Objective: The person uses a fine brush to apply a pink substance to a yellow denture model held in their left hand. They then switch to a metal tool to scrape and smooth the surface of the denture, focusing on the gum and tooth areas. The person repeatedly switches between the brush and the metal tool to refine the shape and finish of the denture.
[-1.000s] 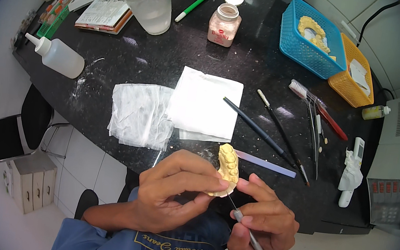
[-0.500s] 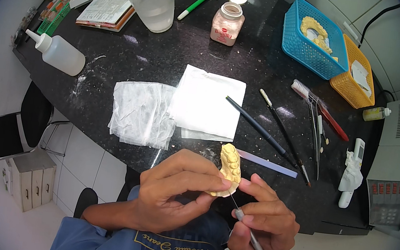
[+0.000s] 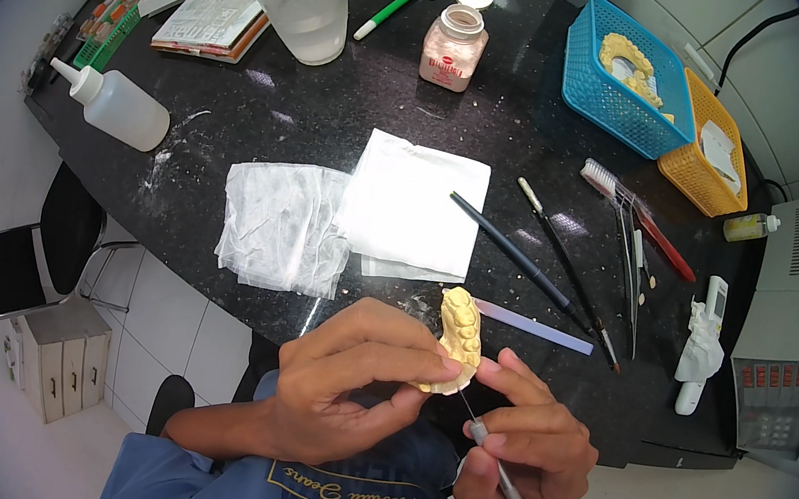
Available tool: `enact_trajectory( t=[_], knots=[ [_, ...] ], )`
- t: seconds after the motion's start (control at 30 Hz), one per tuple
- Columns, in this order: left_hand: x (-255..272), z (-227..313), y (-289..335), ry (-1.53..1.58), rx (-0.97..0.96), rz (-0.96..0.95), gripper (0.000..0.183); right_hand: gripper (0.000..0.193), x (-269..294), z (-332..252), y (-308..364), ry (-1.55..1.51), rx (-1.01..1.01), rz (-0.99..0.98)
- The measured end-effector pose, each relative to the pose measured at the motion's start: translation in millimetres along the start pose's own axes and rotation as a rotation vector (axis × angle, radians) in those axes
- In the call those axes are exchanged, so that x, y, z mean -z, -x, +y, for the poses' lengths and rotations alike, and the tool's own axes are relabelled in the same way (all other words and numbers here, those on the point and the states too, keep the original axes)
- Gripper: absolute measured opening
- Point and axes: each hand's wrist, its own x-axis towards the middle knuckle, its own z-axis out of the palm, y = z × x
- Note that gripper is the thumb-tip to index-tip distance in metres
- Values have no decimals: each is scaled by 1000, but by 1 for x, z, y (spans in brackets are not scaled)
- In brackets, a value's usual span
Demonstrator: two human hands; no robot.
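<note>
A yellow plaster dental model (image 3: 458, 333) with a curved row of teeth is pinched in my left hand (image 3: 357, 380), held over the table's near edge. My right hand (image 3: 536, 439) grips a thin metal dental instrument (image 3: 511, 491) like a pen. The instrument's fine tip meets the lower end of the model, close to my left thumb and fingers. My right fingertips sit right beside the model. Just beyond it lies a flat lilac stick (image 3: 540, 330).
White paper sheets (image 3: 415, 206), a dark pen (image 3: 519, 260), a brush (image 3: 573, 272), tweezers (image 3: 632, 260) and a red toothbrush (image 3: 663, 242) lie ahead. Farther back stand a powder jar (image 3: 453, 53), a water cup (image 3: 306, 20), a squeeze bottle (image 3: 123, 109) and a blue basket (image 3: 621, 102).
Almost nothing differs. Both hands, the model and the instrument keep nearly the same place, with the instrument's handle shifted very slightly.
</note>
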Motion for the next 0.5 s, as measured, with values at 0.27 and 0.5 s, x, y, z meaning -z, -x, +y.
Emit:
enact_trajectory(
  t=[0.27,0.5],
  knots=[
    [0,0,0,-4,1,-2,36,29,-1,0,0,14,2,1],
    [0,0,-1,-4,-8,-5,35,29,1,0,0,-3,-7,-14]
  ],
)
